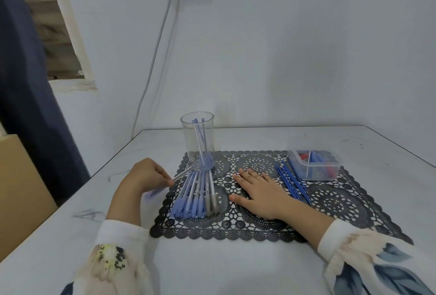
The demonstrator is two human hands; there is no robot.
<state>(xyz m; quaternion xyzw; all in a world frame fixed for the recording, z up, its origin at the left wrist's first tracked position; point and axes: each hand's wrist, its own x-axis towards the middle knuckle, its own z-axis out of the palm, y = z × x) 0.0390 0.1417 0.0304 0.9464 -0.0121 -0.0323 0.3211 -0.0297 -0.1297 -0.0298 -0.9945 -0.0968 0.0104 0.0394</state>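
Head camera view: the left hand (144,174) is at centre left of the frame, over the left edge of the black lace placemat (259,232). Its fingers are curled and pinch a clear-barrelled pen (182,173). The pen lies at a slant: its blue, blurred end is at the lower left below the hand, and its other end points toward the base of the clear plastic cup (197,139).

The cup stands upright on the upper left corner of the placemat and holds a few pens of the same kind.

A row of capped pens (197,197) lies side by side on the placemat, just right of the left hand, caps toward the lower edge of the frame.

The right hand (258,192) rests palm down on the placemat at centre frame, fingers straight and slightly apart, holding nothing.

Right of it lie thin blue refills (292,182). A clear plastic container (316,165) holding blue and red parts sits at the upper right of the placemat.

The placemat lies on a white table (236,271).
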